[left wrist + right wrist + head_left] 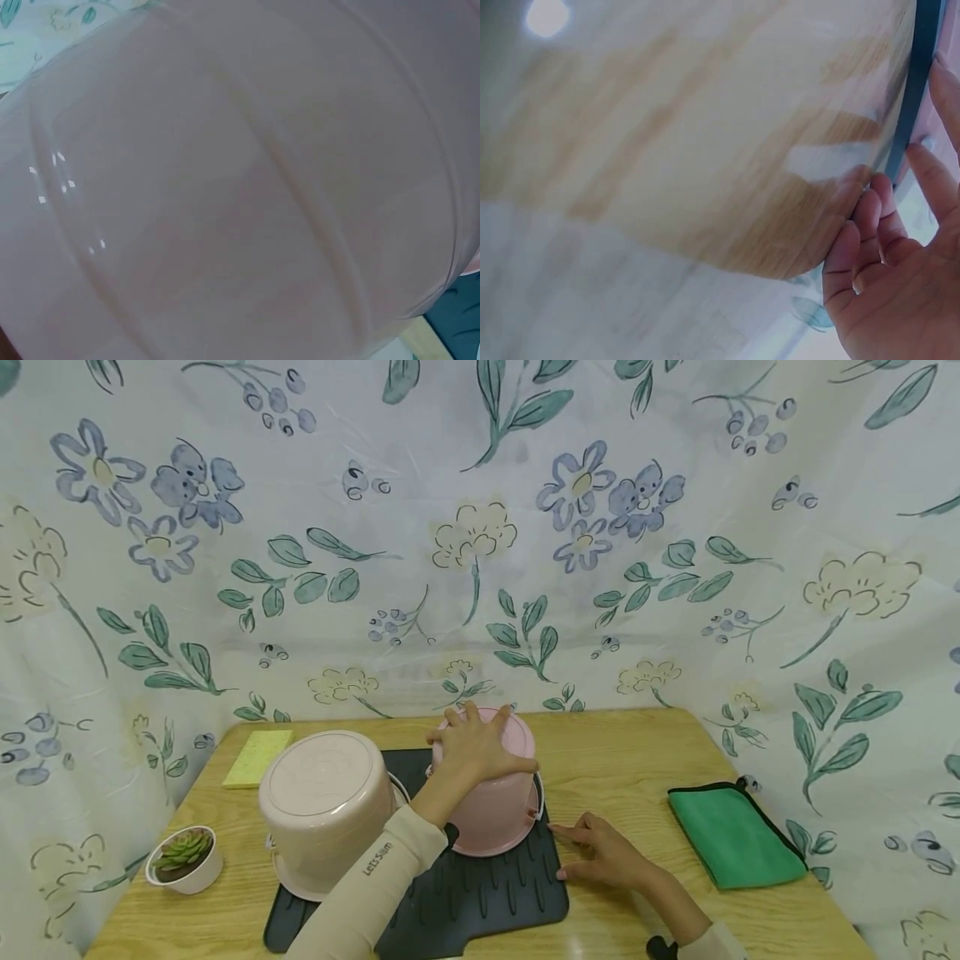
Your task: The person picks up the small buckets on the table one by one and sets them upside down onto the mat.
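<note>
Upside down on the black drying mat [487, 893] stands a pink bucket [487, 814], its wire handle hanging at the right side. My left hand [476, 747] grips its raised base from above, fingers spread over the far side and thumb toward the right. In the left wrist view a pale, glossy curved wall fills most of the picture. My right hand [607, 856] lies on the table right of the mat, with thumb and index finger apart at the mat's edge. Its other fingers [868, 217] rest on the glossy wood in the right wrist view.
A larger cream bucket [322, 814] stands upside down on the mat's left part. Left of it are a yellow cloth [258, 758] and a potted succulent [183, 860]. A green cloth [735, 835] lies at the right. A floral curtain [480, 568] hangs behind the table.
</note>
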`<state>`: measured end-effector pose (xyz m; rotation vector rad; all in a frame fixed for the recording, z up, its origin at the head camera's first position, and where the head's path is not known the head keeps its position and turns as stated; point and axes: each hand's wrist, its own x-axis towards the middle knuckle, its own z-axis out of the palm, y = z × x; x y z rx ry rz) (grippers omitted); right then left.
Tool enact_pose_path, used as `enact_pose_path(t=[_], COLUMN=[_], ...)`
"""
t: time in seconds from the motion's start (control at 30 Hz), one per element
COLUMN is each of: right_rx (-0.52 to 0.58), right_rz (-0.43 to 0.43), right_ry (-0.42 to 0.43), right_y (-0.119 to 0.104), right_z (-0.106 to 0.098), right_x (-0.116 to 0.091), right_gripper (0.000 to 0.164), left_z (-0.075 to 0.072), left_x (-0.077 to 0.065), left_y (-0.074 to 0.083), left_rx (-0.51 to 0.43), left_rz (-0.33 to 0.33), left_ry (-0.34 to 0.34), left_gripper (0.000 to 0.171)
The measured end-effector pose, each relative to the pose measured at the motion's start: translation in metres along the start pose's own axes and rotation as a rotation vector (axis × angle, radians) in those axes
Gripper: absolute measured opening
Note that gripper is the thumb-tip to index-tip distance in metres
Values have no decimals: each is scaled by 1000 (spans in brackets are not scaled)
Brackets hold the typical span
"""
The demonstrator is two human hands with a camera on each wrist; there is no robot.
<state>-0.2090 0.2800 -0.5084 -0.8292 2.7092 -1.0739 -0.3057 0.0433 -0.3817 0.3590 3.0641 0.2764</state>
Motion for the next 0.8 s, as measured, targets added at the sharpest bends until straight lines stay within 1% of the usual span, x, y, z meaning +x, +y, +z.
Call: enact_pose_path(t=[0.2, 0.47, 0.63, 0.7, 0.8], right_rx=[-6, -25, -17, -3, 44], right_rz=[3, -2, 2, 5, 42], right_ry=[0, 9, 5, -10, -39], right_y=[2, 5, 5, 5, 3], right_z=[0, 0, 0, -2, -10], right_x=[1, 4, 4, 4, 6], right_gripper=[68, 67, 67, 66, 65], left_z=[0, 2, 6, 8, 7], left_x=[-1, -1, 1, 1, 0], left_y=[0, -2, -4, -6, -10], left_rx=[-12, -11, -41, -34, -17], left_rz=[1, 11, 36, 55, 83], left_ry=[-3, 12, 20, 27, 45], left_gripper=[108, 107, 105, 106, 106])
